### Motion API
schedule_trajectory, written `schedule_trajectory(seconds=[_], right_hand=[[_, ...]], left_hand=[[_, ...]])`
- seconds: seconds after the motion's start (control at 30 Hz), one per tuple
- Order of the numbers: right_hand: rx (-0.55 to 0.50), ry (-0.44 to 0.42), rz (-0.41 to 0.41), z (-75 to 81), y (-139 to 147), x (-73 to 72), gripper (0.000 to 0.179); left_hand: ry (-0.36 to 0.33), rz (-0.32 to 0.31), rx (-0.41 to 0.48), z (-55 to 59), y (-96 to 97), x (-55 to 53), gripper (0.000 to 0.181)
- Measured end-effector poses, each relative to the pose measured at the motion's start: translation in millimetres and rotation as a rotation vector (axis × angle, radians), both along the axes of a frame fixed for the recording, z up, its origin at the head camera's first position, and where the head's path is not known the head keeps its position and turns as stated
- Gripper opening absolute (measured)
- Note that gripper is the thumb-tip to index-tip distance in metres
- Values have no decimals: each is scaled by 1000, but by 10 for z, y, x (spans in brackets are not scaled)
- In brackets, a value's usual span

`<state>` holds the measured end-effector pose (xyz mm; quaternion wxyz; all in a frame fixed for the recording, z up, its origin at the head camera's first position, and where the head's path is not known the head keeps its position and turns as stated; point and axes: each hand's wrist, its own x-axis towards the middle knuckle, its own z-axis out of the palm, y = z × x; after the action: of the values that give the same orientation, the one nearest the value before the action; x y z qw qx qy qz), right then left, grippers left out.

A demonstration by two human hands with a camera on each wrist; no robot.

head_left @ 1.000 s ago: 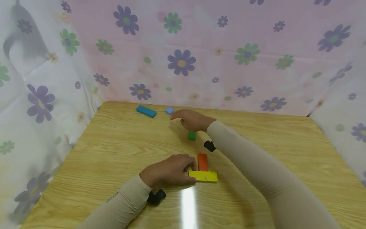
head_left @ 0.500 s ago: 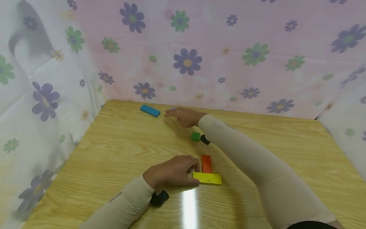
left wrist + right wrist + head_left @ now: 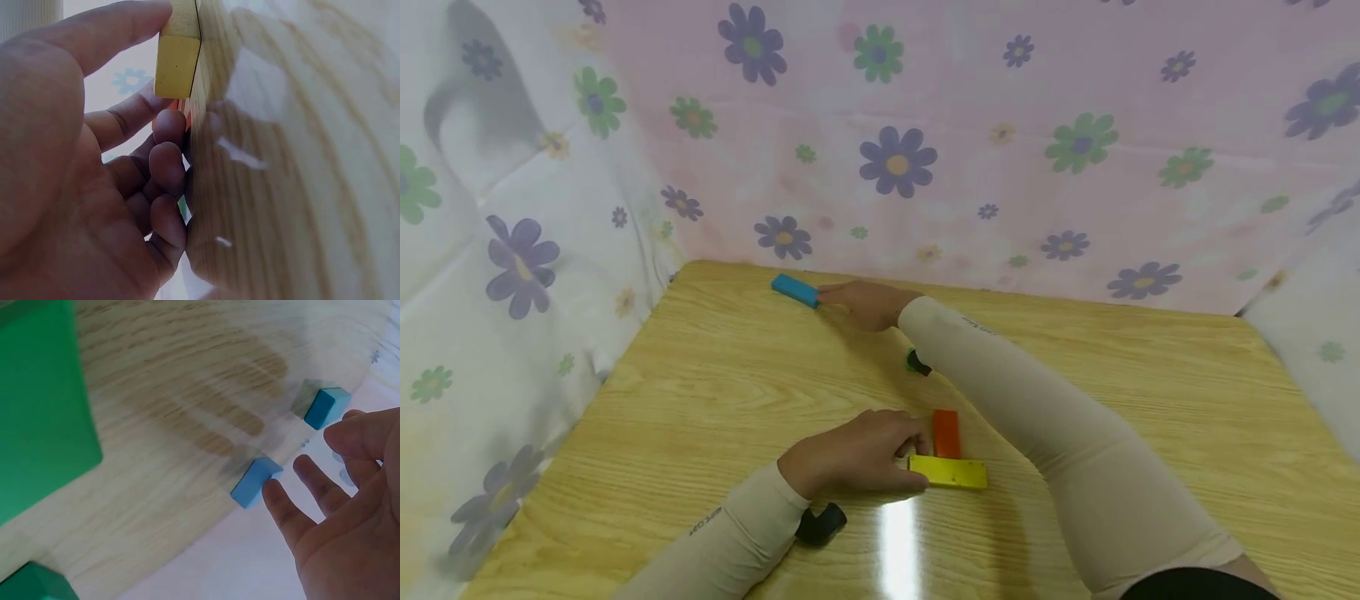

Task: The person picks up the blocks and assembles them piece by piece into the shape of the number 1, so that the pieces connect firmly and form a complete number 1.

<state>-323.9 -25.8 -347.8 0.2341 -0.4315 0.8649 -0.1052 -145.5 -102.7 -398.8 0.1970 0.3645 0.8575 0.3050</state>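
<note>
At the table's near middle, my left hand (image 3: 859,454) pinches the left end of a yellow block (image 3: 950,472), thumb on the near side and index finger on the far side. Its other fingers curl loosely against the wood. A red block (image 3: 947,433) lies just beyond the yellow one, end against it. My right hand (image 3: 869,305) reaches over the far part of the table, its fingertips overlapping the right end of a long blue block (image 3: 794,290). In the right wrist view its fingers are spread, with a light blue block (image 3: 252,482) by one fingertip; the hand hides that block in the head view.
A green block (image 3: 44,406) looms close in the right wrist view, mostly covered by the right wrist in the head view. Another green block (image 3: 37,584) shows in that view's lower corner. Flowered cloth (image 3: 970,108) stands behind the wooden table (image 3: 700,375).
My right hand has moved left over the light blue block, now hidden in the head view, and up to the long blue block. My left hand keeps its place at the yellow block.
</note>
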Motion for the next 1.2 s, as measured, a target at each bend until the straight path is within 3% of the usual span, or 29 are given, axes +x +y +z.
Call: schedule_trajectory(seconds=[0.47,0.73,1.03,1.2], right_hand=[[99,26,-15,-61,-53,-3,65],[150,123,66,-102,-84,-26,67],[175,162,23,-133,-89,1,69],[188,171,38,-179,-75,14,66]], left_hand=[[11,15,-22,32,-3,6,19],[1,10,-23,36,10,11,20],[17,6,-14,28,12,-2,22],[14,11,-19,20,4,-2,20]])
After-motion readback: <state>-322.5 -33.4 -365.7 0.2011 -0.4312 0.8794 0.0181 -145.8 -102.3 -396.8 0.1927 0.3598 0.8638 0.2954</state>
